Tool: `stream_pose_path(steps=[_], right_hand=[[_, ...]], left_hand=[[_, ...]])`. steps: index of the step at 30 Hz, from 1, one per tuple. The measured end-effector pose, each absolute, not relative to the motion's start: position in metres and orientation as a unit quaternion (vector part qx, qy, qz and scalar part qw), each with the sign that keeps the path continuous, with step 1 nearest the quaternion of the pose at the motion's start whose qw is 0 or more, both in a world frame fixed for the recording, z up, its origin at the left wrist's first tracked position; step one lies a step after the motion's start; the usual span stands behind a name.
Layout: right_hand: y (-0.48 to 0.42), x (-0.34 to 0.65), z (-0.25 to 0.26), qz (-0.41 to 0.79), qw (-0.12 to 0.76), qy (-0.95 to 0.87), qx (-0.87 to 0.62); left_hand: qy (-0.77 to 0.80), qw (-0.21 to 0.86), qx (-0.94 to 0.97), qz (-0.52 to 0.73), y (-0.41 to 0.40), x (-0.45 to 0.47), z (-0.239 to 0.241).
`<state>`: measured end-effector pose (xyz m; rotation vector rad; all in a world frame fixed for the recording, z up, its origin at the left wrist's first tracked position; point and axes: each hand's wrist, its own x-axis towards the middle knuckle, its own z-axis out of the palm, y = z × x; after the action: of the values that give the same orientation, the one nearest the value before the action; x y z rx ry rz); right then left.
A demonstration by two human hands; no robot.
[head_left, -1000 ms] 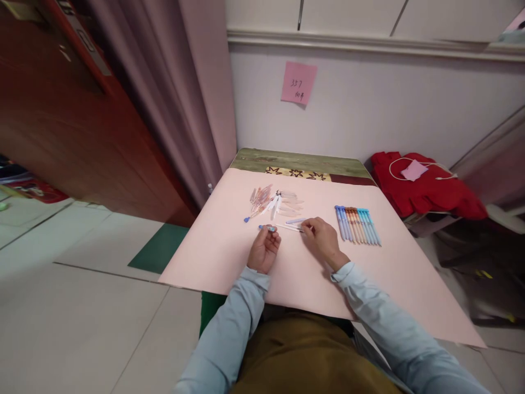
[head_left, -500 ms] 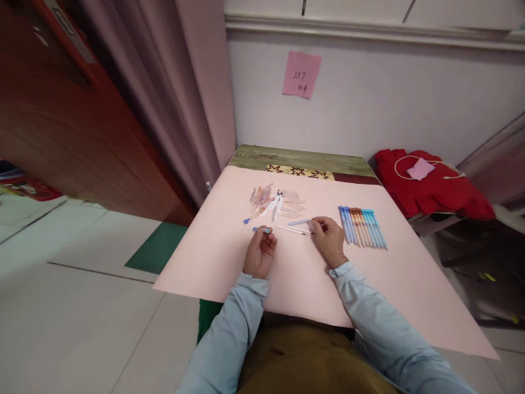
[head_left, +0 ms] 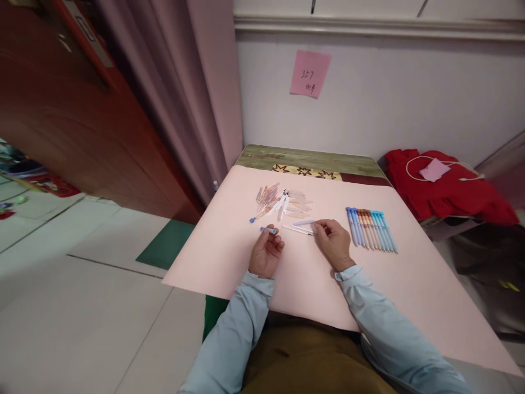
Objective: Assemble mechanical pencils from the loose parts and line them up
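Fingers of the left hand [head_left: 266, 260]: thumb and forefinger closed on a short blue tube [head_left: 268, 230], palm turned upward, remaining fingers loosely curled. Fingers of the right hand [head_left: 335, 244]: tips drawn together at the near-side end of a pale blue barrel [head_left: 303, 222]; whether they grip it or merely touch it cannot be told. That barrel lies at the right hand's ten o'clock, with thin white rods [head_left: 294, 230] just beside it. Clock directions take twelve as the wall. From the left hand, a blue topper [head_left: 252, 220] sits at eleven o'clock, a heap of brownish slim parts [head_left: 267, 198] at twelve, and, towards one, white parts [head_left: 281, 208] fanned beside clear parts [head_left: 298, 205]. At the right hand's two to three o'clock, a row of pens [head_left: 371, 230] lies side by side, grouped lavender, brown and light blue. All rest on a pink sheet [head_left: 303, 279] over the worktop [head_left: 250, 155]. Further out at two o'clock: red cloth [head_left: 455, 194] bearing a white cable [head_left: 411, 174].
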<state>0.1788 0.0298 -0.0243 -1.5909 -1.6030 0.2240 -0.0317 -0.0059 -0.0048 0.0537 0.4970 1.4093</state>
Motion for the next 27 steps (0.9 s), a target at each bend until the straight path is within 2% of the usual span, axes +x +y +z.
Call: stream_pose_path(steps=[27], right_hand=[[0.0307,0.178,-0.0255,0.091,0.404,-0.643,-0.645]], left_hand=[[0.265,0.731,0.038,0.627,-0.0064,-0.0296,-0.0064]])
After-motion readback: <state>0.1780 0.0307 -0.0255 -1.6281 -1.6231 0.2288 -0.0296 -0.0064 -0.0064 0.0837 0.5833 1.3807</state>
